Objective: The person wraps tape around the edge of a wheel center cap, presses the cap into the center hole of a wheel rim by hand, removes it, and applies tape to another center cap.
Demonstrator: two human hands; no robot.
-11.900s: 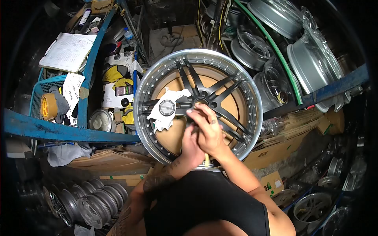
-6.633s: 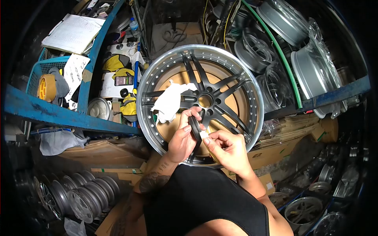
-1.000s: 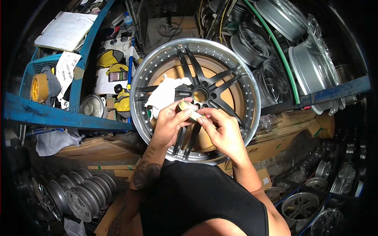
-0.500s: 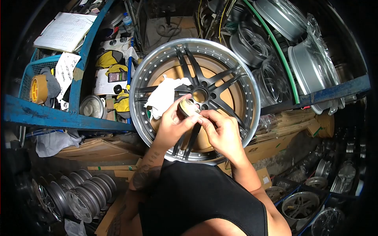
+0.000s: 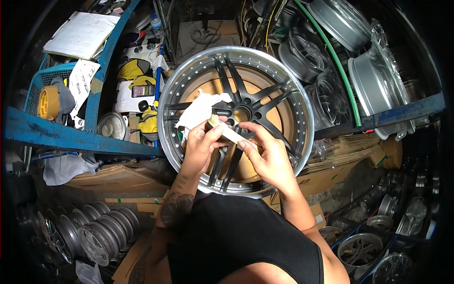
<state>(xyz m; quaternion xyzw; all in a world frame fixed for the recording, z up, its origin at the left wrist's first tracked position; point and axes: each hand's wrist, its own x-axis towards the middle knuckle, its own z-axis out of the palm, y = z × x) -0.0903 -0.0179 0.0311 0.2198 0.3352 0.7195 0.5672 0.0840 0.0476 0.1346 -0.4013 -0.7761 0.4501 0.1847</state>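
Over the lower middle of a large wheel (image 5: 306, 113) with dark spokes and a silver lip, my left hand (image 5: 204, 144) grips a small round cap (image 5: 213, 121), its yellowish underside partly showing. A pale strip (image 5: 229, 134) runs from the cap to my right hand (image 5: 268, 154), which pinches its other end between thumb and fingers. A crumpled white cloth (image 5: 197, 110) lies on the spokes just beyond my left hand. The wheel's centre hole (image 5: 242, 113) is a little above my fingertips.
On the left, a blue frame (image 5: 71, 139) carries papers (image 5: 80, 34), a basket with a tape roll (image 5: 49, 102), and a phone (image 5: 143, 91). Wrapped rims (image 5: 378, 85) fill the right shelf behind a green bar (image 5: 333, 59). More rims (image 5: 108, 239) and cardboard (image 5: 118, 179) lie below.
The pale strip now spans a gap between my hands, which were close together at the cap before. My left hand has tilted the cap, and the cap's underside shows less.
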